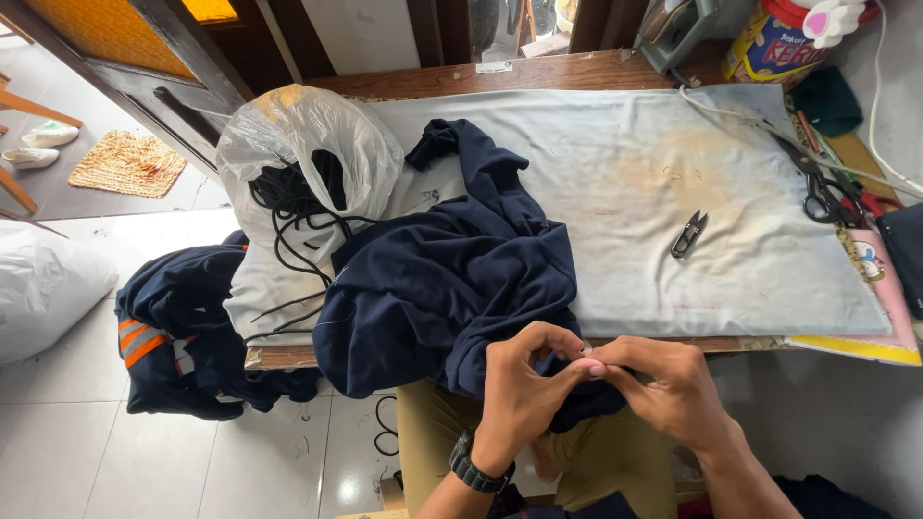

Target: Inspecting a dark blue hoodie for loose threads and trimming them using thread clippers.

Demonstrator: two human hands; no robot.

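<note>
While the left hand and the right hand meet at the near edge of the bench, their fingers are pinched together on a fold of the dark blue garment. It lies bunched on the grey cloth and hangs over that edge. A plastic bag of black cord sits at the left end. Small thread snips lie toward the right, with scissors near the right edge.

Black wristwatch on left wrist, khaki trousers, bare forearms.
</note>
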